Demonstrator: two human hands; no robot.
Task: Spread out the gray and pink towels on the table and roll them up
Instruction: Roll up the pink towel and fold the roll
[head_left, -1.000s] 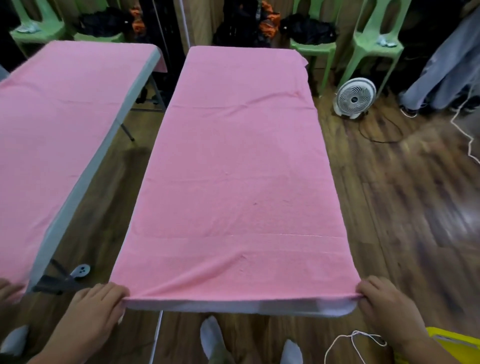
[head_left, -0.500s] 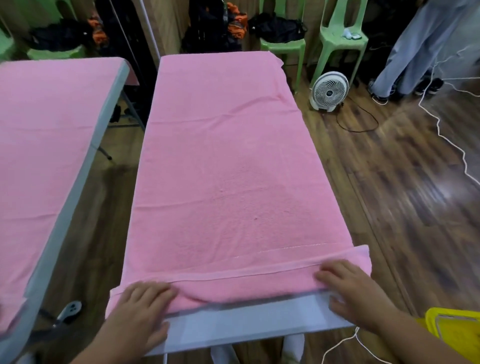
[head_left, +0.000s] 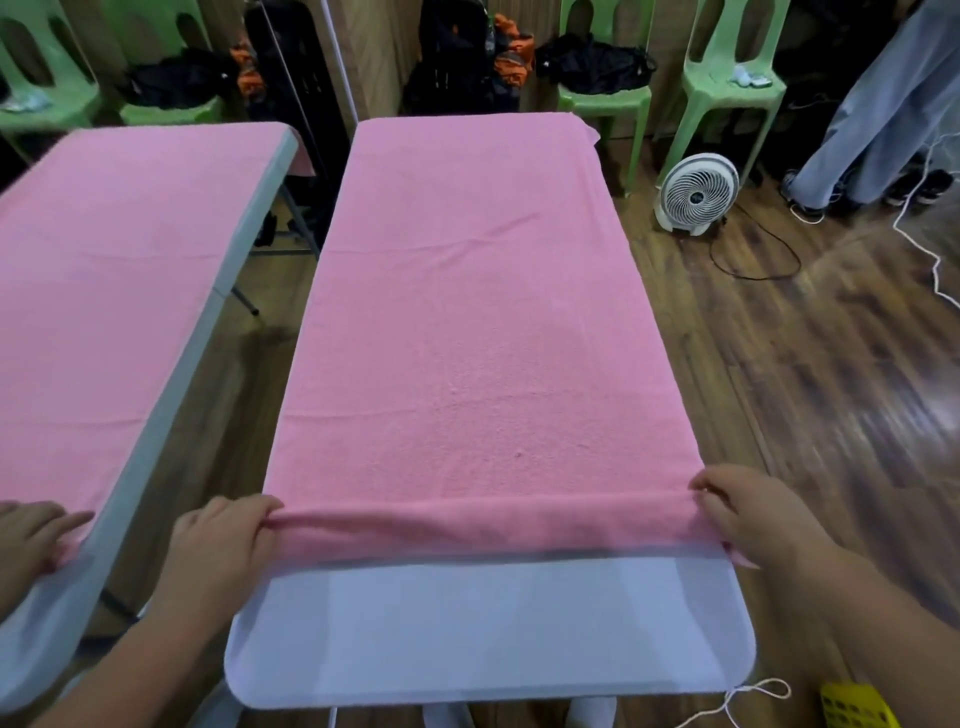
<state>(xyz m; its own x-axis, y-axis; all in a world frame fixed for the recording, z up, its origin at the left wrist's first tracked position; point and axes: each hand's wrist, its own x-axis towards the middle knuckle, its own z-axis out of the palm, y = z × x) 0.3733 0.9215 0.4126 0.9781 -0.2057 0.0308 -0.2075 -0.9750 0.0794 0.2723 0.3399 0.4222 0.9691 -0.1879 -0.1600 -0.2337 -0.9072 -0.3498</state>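
I am curling both my left hand (head_left: 221, 540) and right hand (head_left: 748, 512) around the pink terry towel's (head_left: 467, 332) near edge; the roll is now thickening, baring more white table (head_left: 488, 629).

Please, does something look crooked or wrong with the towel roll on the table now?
Nothing stands out. The roll runs straight across the table, with the left hand and right hand at its two ends. The towel beyond shows only small creases.
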